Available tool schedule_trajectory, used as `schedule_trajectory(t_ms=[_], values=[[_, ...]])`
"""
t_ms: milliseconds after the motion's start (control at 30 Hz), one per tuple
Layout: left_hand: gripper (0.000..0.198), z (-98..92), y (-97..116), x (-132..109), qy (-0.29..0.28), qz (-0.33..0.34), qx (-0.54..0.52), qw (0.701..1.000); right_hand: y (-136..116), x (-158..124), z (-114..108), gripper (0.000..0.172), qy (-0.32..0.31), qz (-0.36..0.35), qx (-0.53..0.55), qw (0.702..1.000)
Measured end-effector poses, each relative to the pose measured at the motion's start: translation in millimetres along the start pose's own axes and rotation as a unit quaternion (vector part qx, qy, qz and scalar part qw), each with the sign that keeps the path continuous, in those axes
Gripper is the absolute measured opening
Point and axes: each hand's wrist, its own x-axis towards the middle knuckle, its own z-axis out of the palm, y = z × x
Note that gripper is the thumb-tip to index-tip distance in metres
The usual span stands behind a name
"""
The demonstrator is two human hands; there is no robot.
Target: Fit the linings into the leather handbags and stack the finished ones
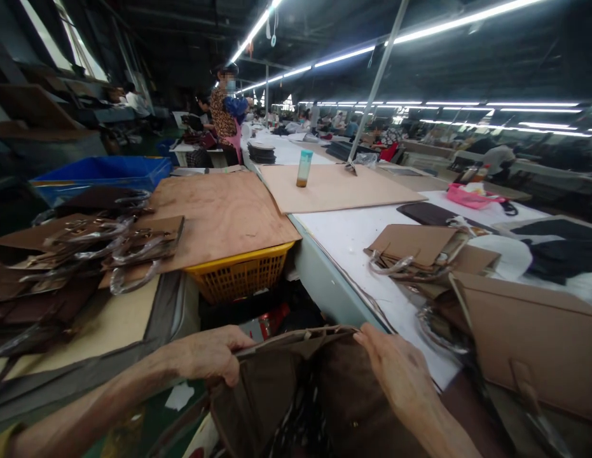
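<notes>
Brown bag [262, 394] beside counter's [319, 235] edge; left hand [207, 353], right hand [393, 366]: fingers [232, 369] closed on rim; even pull advised

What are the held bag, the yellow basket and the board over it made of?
Bag: leather, imitation or fabric, can't tell which; dull brown, folds softly.
Basket: probably moulded plastic, slight sheen; even yellow colour, regular lattice.
Board: likely plywood, mostly matte; wavy wood grain on a thin, flat sheet.
</notes>
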Motion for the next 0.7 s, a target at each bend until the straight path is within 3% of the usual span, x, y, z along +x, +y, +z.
schedule_trajectory(t_ms=[133, 367, 533, 633, 700], values=[[0.038, -1.2, -5.6, 3.2, 0.013, -0.002, 0.005, 1.0, 4.8, -3.4, 7.3, 0.032, -0.017, 0.001, 0.022, 1.0], [0.037, -16.0, 17.7, -16.1, -0.043, -0.022, -0.004, 0.999, 13.4, 1.7, -0.7, 0.032, -0.024, -0.014, 0.066, 0.997], [0.021, -19.8, 7.1, -4.5, -0.007, 0.027, 0.107, 0.994, 6.2, -5.8, 27.2, 0.03, -0.067, -0.015, 0.066, 0.995], [0.019, -12.9, -3.3, 1.7, 0.003, 0.048, 0.096, 0.994, 6.8, -10.3, 37.8, 0.022, -0.038, -0.043, 0.033, 0.998], [0.022, -8.1, -6.3, 1.3, 0.007, 0.056, 0.085, 0.995, 2.3, -10.7, 35.3, 0.024, 0.026, -0.107, 0.001, 0.994]])
